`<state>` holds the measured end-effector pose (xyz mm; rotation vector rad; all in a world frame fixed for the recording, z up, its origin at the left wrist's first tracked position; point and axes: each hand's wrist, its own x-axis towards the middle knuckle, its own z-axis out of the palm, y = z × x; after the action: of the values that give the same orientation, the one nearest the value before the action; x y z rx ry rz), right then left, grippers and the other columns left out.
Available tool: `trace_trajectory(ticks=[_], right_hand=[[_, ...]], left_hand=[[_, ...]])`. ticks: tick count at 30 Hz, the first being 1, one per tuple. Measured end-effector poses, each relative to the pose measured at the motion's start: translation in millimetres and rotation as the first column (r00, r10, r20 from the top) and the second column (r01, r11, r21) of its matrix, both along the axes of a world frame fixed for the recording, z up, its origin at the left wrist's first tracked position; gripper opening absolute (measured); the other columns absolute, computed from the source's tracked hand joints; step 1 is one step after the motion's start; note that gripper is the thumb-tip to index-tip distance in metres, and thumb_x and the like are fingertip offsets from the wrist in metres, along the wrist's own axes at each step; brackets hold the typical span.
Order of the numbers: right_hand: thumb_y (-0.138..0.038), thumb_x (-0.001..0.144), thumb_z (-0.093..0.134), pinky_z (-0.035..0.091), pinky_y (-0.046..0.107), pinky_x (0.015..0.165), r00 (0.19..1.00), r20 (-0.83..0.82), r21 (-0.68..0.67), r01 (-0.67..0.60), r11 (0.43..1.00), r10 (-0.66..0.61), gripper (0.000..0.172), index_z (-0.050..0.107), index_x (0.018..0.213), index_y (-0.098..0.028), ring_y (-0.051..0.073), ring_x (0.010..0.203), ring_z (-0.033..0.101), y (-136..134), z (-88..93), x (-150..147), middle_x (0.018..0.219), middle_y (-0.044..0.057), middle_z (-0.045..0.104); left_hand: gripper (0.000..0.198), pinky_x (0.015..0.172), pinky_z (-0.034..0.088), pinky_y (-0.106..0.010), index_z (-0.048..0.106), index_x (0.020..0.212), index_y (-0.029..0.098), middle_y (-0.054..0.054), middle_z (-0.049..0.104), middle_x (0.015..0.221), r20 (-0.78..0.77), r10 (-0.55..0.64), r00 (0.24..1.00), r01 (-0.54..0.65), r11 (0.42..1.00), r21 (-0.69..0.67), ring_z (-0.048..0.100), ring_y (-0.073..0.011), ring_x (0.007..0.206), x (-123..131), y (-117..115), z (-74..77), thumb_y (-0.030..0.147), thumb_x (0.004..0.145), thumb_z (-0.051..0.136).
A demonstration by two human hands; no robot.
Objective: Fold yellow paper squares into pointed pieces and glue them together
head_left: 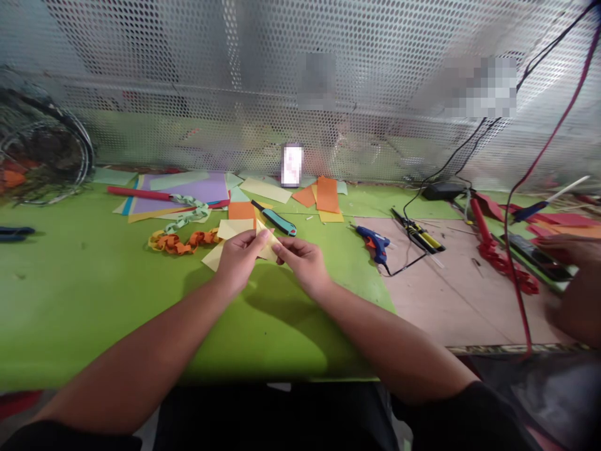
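My left hand (240, 255) and my right hand (304, 262) meet above the green table, both closed on one small piece of pale yellow paper (267, 243). The paper looks folded, with a pointed tip showing between the thumbs. Just beyond the fingers lies a teal utility knife (278, 220). Pale yellow sheets (213, 255) rest beside and under my left hand. To its left an orange paper chain (185, 242) joins onto a pale green paper chain (188, 213).
Orange paper (327, 194) and purple sheets (188, 191) lie along the perforated metal wall. A blue glue gun (374, 243) and a yellow-and-black cutter (420, 233) sit to the right. Another person's hand (570, 250) is at the far right, near a red cable (511, 250). Pliers (16, 233) lie far left.
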<state>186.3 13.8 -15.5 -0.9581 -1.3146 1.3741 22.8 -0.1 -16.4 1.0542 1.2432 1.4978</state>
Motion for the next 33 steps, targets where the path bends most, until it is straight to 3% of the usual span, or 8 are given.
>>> trace_trajectory(ticks=[3, 8, 12, 15, 19, 27, 30, 33], right_hand=[[-0.052, 0.077, 0.088, 0.052, 0.030, 0.060, 0.999, -0.012, 0.012, 0.038, 0.999, -0.038, 0.037, 0.082, 0.094, -0.019, 0.014, 0.063, 0.062, -2.2, 2.1, -2.9, 0.074, 0.003, 0.074], [-0.052, 0.081, 0.083, 0.044, 0.027, 0.052, 0.993, 0.077, 0.019, 0.087, 0.996, -0.088, 0.035, 0.075, 0.083, -0.018, 0.013, 0.055, 0.057, -6.1, 2.5, -7.2, 0.063, 0.002, 0.068], [-0.053, 0.085, 0.078, 0.043, 0.026, 0.050, 0.984, 0.146, 0.098, 0.093, 0.991, -0.107, 0.035, 0.073, 0.081, -0.018, 0.013, 0.054, 0.054, -10.2, 0.8, -11.6, 0.064, 0.002, 0.067], [-0.050, 0.088, 0.076, 0.049, 0.028, 0.056, 0.975, 0.160, 0.208, 0.118, 0.971, -0.153, 0.032, 0.077, 0.087, -0.018, 0.014, 0.060, 0.059, -13.7, 0.8, -13.8, 0.073, 0.005, 0.072], [-0.043, 0.092, 0.075, 0.056, 0.032, 0.066, 0.964, 0.151, 0.354, 0.154, 0.922, -0.219, 0.026, 0.082, 0.101, -0.019, 0.017, 0.069, 0.066, -17.2, 2.1, -14.6, 0.085, 0.007, 0.078], [-0.041, 0.092, 0.075, 0.059, 0.033, 0.066, 0.929, 0.175, 0.406, 0.235, 0.883, -0.328, 0.021, 0.077, 0.090, -0.021, 0.018, 0.068, 0.070, -19.6, 6.1, -13.9, 0.083, 0.007, 0.079], [-0.042, 0.093, 0.074, 0.059, 0.033, 0.065, 0.938, 0.176, 0.415, 0.204, 0.887, -0.298, 0.022, 0.075, 0.088, -0.021, 0.017, 0.068, 0.069, -20.7, 8.6, -11.6, 0.082, 0.007, 0.078], [-0.050, 0.094, 0.073, 0.057, 0.032, 0.061, 0.962, 0.173, 0.350, 0.138, 0.927, -0.209, 0.029, 0.069, 0.089, -0.021, 0.016, 0.065, 0.067, -19.9, 8.0, -8.8, 0.079, 0.006, 0.075]], left_hand=[[0.040, 0.062, 0.045, -0.028, 0.082, 0.095, 0.022, -0.002, 0.069, 0.076, 0.003, -0.011, 1.000, 0.011, 1.000, 0.020, 0.060, -0.0168, 0.068, 1.2, 0.6, 1.8, 0.059, 0.079, 0.086], [0.039, 0.057, 0.040, -0.026, 0.075, 0.105, 0.022, -0.001, 0.065, 0.079, -0.103, 0.005, 0.995, 0.005, 0.995, 0.101, 0.052, -0.0140, 0.064, 4.0, -0.7, 5.9, 0.060, 0.094, 0.071], [0.037, 0.059, 0.040, -0.027, 0.070, 0.102, 0.023, -0.001, 0.063, 0.076, -0.251, 0.119, 0.961, -0.076, 0.982, 0.175, 0.053, -0.0155, 0.063, 9.1, -2.4, 5.9, 0.059, 0.101, 0.062], [0.035, 0.065, 0.043, -0.028, 0.070, 0.102, 0.024, -0.002, 0.067, 0.080, -0.272, 0.188, 0.944, -0.127, 0.965, 0.228, 0.058, -0.0171, 0.067, 12.5, -4.3, 7.5, 0.057, 0.102, 0.059], [0.035, 0.070, 0.045, -0.029, 0.071, 0.099, 0.023, -0.006, 0.072, 0.089, -0.210, 0.232, 0.950, -0.174, 0.949, 0.264, 0.065, -0.0202, 0.080, 15.8, -8.5, 13.4, 0.057, 0.100, 0.063], [0.034, 0.070, 0.046, -0.028, 0.076, 0.098, 0.023, -0.004, 0.072, 0.085, -0.045, 0.166, 0.985, -0.151, 0.962, 0.226, 0.062, -0.0170, 0.076, 13.9, -6.3, 12.3, 0.056, 0.095, 0.072], [0.030, 0.066, 0.045, -0.028, 0.078, 0.096, 0.023, -0.001, 0.069, 0.078, 0.095, 0.131, 0.987, -0.147, 0.973, 0.178, 0.059, -0.0151, 0.069, 11.5, -2.6, 7.7, 0.053, 0.091, 0.077], [0.027, 0.063, 0.046, -0.028, 0.077, 0.093, 0.024, 0.000, 0.069, 0.075, 0.178, 0.101, 0.979, -0.124, 0.984, 0.124, 0.060, -0.0153, 0.065, 10.4, -1.8, 7.2, 0.050, 0.088, 0.080]])
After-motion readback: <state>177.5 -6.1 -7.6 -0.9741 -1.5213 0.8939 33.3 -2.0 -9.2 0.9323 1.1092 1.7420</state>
